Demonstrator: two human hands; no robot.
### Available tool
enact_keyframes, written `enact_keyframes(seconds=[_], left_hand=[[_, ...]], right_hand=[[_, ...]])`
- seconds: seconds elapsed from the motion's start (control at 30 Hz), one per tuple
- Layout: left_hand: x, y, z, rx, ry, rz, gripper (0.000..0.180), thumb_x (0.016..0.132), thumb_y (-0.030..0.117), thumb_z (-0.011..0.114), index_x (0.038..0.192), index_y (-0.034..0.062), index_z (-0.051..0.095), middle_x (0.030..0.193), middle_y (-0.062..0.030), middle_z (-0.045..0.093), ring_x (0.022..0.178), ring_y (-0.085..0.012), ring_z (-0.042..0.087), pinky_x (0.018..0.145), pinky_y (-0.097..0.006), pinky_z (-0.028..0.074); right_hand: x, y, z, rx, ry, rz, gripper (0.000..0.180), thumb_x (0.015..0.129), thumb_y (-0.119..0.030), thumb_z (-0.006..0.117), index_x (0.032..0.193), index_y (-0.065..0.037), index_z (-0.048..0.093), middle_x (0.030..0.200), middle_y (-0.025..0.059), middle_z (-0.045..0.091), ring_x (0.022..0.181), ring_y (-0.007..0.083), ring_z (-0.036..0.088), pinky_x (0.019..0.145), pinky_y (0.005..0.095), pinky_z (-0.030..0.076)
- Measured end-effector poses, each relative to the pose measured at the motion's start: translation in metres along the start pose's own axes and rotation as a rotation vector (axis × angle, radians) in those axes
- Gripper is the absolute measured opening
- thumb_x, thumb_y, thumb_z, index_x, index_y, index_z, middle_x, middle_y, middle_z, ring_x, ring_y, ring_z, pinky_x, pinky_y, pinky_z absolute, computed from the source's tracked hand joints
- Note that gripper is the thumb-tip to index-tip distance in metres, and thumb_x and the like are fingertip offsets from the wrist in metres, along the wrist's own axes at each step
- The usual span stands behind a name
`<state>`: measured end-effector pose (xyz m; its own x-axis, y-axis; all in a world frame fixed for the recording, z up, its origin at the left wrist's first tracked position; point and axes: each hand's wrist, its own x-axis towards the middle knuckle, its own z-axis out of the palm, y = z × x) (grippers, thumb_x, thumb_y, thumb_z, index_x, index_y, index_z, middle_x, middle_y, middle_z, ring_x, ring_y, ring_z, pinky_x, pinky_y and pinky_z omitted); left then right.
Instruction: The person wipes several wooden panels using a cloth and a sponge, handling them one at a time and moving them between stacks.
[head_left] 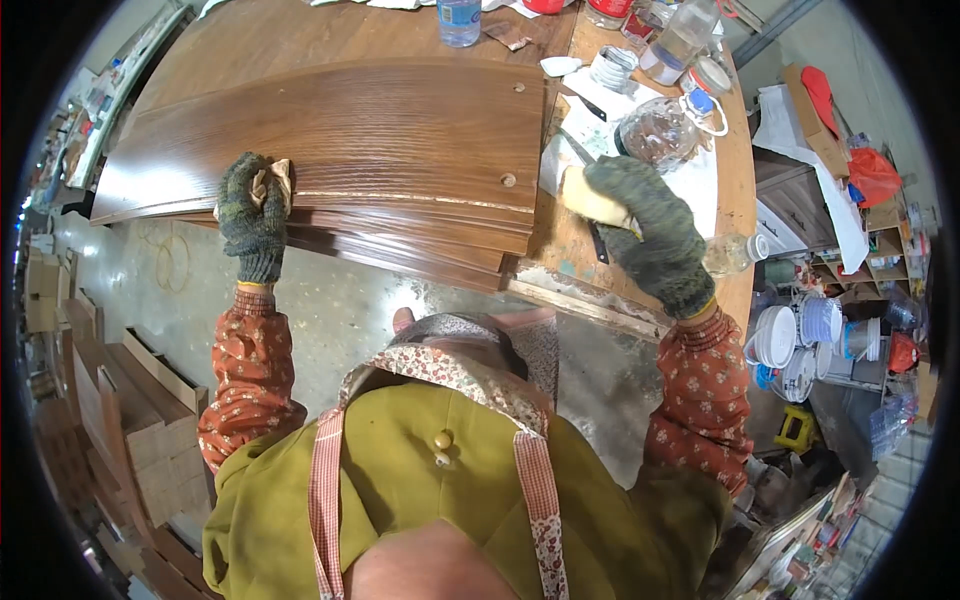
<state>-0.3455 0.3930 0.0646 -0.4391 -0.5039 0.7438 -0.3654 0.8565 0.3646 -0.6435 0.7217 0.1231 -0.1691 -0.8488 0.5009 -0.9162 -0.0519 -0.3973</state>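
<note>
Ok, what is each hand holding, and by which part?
The left hand grips a crumpled tan wad around its middle; the right hand holds a pale yellow pad by its right end.

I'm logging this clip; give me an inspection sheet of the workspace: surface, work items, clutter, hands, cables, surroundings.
Surface: wooden table, worn at its front edge; white paper covers part of its right side.
Work items: stack of brown boards, glossy on top, with round marks or holes near the right end.
Clutter: clear bottle with blue cap, clear bottle on its side, blue-labelled bottle; all right or rear.
Hands: gloved left hand grips a crumpled tan piece at the boards' near edge; gloved right hand holds a pale folded piece; materials unclear.
Cables: none certain; a thin yellowish loop lies on the floor.
Surroundings: white buckets right, brown panels left.
</note>
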Motion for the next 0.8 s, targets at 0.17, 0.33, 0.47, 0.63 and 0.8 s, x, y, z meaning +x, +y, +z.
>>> enact_keyframes(seconds=[0.17, 0.33, 0.47, 0.63, 0.8], left_hand=[[-0.001, 0.004, 0.001, 0.08, 0.031, -0.014, 0.03, 0.078, -0.001, 0.061, 0.109, 0.0004, 0.059, 0.112, -0.013, 0.06, 0.104, -0.0253, 0.058, 0.095, -0.034, 0.044], [-0.003, 0.023, 0.004, 0.146, 0.056, -0.003, 0.028, 0.078, 0.001, 0.062, 0.106, 0.0014, 0.06, 0.109, -0.0127, 0.062, 0.101, -0.0256, 0.06, 0.091, -0.034, 0.046], [-0.004, 0.054, 0.018, 0.116, 0.063, 0.059, 0.026, 0.077, 0.003, 0.065, 0.103, 0.0029, 0.06, 0.105, -0.0134, 0.063, 0.099, -0.0291, 0.06, 0.089, -0.037, 0.046], [-0.008, 0.055, 0.026, 0.095, 0.056, 0.038, 0.028, 0.078, 0.0, 0.063, 0.106, 0.0023, 0.059, 0.109, -0.0133, 0.061, 0.105, -0.0275, 0.058, 0.093, -0.036, 0.045], [-0.008, 0.054, 0.025, 0.108, 0.051, 0.057, 0.03, 0.078, 0.0, 0.063, 0.107, 0.0026, 0.06, 0.109, -0.0136, 0.061, 0.105, -0.0283, 0.058, 0.093, -0.037, 0.044]], right_hand=[[-0.003, -0.008, 0.004, 0.502, 0.016, 0.354, 0.058, 0.072, -0.003, 0.075, 0.125, -0.005, 0.051, 0.12, 0.0117, 0.057, 0.109, 0.0202, 0.056, 0.094, 0.0326, 0.047], [-0.008, 0.004, 0.015, 1.115, 0.067, 0.681, 0.054, 0.079, -0.008, 0.068, 0.127, 0.002, 0.044, 0.111, 0.0138, 0.058, 0.095, 0.0184, 0.06, 0.078, 0.0272, 0.053], [-0.015, 0.004, 0.017, 1.249, 0.003, 0.742, 0.052, 0.086, -0.015, 0.062, 0.129, 0.004, 0.041, 0.106, 0.0133, 0.06, 0.091, 0.0192, 0.062, 0.074, 0.0271, 0.054], [-0.025, 0.004, 0.029, 0.716, 0.031, 0.507, 0.051, 0.087, -0.021, 0.062, 0.127, 0.005, 0.043, 0.103, 0.0119, 0.062, 0.092, 0.0171, 0.062, 0.076, 0.0283, 0.053], [-0.011, -0.001, 0.016, 0.9, -0.032, 0.655, 0.06, 0.079, -0.02, 0.073, 0.125, 0.003, 0.043, 0.107, 0.0111, 0.061, 0.095, 0.0167, 0.062, 0.079, 0.0279, 0.054]])
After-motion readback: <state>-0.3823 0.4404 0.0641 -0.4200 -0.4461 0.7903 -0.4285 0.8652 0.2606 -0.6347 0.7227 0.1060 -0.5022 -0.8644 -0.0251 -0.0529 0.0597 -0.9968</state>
